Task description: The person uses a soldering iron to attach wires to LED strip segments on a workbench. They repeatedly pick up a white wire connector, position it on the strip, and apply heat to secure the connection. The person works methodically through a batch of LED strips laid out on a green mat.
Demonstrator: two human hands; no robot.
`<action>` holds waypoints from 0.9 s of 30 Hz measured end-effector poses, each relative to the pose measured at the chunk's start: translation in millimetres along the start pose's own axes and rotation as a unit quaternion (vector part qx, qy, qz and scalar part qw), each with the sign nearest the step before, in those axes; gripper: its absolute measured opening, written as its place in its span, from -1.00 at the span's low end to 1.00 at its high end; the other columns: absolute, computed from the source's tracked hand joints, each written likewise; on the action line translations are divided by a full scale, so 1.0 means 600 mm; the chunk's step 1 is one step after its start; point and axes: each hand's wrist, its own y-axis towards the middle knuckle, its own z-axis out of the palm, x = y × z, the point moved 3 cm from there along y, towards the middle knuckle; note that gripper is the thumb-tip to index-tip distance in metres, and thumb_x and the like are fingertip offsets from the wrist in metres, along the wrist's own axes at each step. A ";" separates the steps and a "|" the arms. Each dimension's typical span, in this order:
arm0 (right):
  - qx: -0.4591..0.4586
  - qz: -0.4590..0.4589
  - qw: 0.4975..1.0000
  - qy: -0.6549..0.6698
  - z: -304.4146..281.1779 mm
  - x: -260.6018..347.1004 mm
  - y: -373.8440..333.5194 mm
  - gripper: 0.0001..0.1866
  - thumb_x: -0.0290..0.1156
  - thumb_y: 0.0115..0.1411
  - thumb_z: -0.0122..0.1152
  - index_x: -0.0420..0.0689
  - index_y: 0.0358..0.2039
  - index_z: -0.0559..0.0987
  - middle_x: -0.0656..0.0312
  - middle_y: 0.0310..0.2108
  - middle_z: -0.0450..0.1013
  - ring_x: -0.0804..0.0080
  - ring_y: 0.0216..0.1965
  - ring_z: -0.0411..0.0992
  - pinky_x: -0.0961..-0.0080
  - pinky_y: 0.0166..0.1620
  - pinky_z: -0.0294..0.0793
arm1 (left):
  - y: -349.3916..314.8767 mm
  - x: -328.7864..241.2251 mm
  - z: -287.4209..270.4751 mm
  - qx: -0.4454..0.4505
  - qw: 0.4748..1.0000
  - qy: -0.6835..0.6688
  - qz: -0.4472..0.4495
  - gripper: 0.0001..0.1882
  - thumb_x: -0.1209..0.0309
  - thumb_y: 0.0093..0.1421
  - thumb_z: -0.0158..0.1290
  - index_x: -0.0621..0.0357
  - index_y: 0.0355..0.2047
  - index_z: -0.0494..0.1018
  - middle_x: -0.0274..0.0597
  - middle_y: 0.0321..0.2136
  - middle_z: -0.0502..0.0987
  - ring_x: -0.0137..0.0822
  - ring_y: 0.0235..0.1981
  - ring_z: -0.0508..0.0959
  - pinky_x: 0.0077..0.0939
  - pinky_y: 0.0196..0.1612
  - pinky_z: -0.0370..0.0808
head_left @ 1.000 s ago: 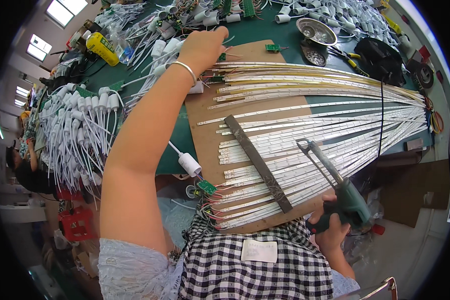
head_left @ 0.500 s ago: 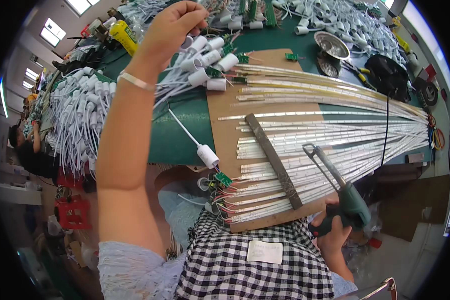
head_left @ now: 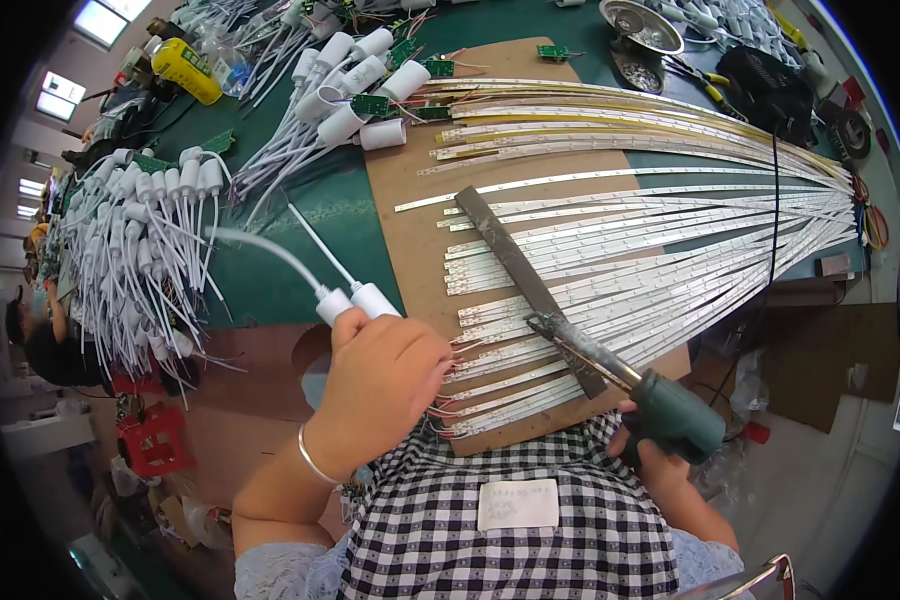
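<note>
My left hand (head_left: 375, 385) is closed around two white plug connectors (head_left: 355, 300) with white cables trailing up and left, at the near left corner of a brown board (head_left: 410, 230). My right hand (head_left: 660, 455) grips the green handle of a soldering iron (head_left: 625, 380), its tip lying over the near ends of several long white LED strips (head_left: 620, 250) fanned across the board. A dark metal bar (head_left: 515, 265) lies across the strips. Thin coloured wires stick out from the strip ends by my left hand.
Bundles of white connectors with cables (head_left: 150, 240) lie at left on the green table (head_left: 300, 210), more connectors (head_left: 355, 75) at the board's far corner. A yellow tool (head_left: 185, 70), metal dishes (head_left: 640, 25) and a black bag (head_left: 765, 85) sit at the far edge. Another person (head_left: 40, 330) sits far left.
My left hand has come back from the connector pile at the far side to the board's near corner, carrying two connectors. My right hand with the soldering iron has stayed almost still.
</note>
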 end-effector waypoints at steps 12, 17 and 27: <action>0.035 0.011 0.999 0.004 0.016 0.011 0.008 -0.41 -0.17 0.16 0.18 -0.36 0.05 0.35 0.08 -0.38 0.47 0.38 -0.46 0.47 0.52 -0.33 0.47 | -0.042 -0.043 0.028 -0.013 0.996 0.087 0.024 -0.80 0.48 -0.06 0.14 0.04 -0.35 0.50 -0.43 -0.29 0.56 -0.36 -0.28 0.43 -0.30 -0.16 0.11; 0.012 0.036 0.999 -0.006 0.015 0.010 0.002 -0.42 -0.16 0.15 0.18 -0.34 0.05 0.36 0.11 -0.50 0.47 0.39 -0.46 0.46 0.53 -0.32 0.45 | -0.049 -0.044 0.034 -0.027 0.994 0.106 0.013 -0.81 0.46 -0.08 0.15 0.03 -0.38 0.49 -0.44 -0.39 0.53 -0.35 -0.27 0.41 -0.30 -0.15 0.09; 0.085 0.048 0.995 -0.039 -0.005 -0.002 -0.009 -0.44 -0.63 0.01 0.03 -0.31 0.11 0.29 0.11 -0.38 0.49 0.42 -0.39 0.47 0.50 -0.27 0.49 | -0.022 -0.044 0.036 -0.055 0.994 0.078 -0.046 -0.90 0.45 -0.04 0.15 0.01 -0.48 0.47 -0.26 -0.07 0.43 -0.12 0.02 0.29 -0.10 0.01 0.05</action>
